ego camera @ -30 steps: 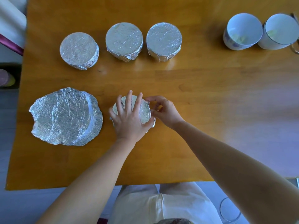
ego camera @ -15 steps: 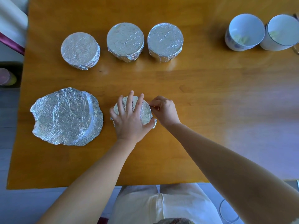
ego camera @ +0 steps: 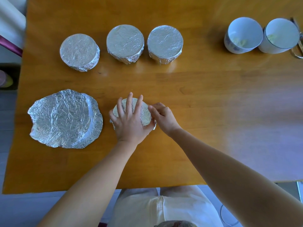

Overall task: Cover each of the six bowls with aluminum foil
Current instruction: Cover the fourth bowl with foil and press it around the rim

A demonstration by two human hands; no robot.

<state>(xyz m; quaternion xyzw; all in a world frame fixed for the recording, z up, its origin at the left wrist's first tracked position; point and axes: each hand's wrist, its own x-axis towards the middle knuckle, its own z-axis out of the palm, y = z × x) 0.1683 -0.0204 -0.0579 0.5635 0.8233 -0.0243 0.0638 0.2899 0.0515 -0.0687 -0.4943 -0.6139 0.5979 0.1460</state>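
Note:
Three foil-covered bowls stand in a row at the back: left [ego camera: 79, 52], middle [ego camera: 125, 43], right [ego camera: 165, 44]. A fourth foil-covered bowl [ego camera: 145, 114] sits near the table's middle front. My left hand [ego camera: 129, 122] lies flat on its top with fingers spread. My right hand [ego camera: 164, 117] pinches the foil at the bowl's right rim. Two uncovered white bowls [ego camera: 242, 36] [ego camera: 280, 36] stand at the back right. A stack of crumpled foil sheets [ego camera: 65, 119] lies at the front left.
The wooden table [ego camera: 213, 104] has bare surface to the right of my hands. Its front edge runs just above my lap. A woven item [ego camera: 299, 49] peeks in at the far right edge.
My right hand's fingers have shifted slightly along the bowl's right rim, pressing the foil. My left hand has stayed flat on top.

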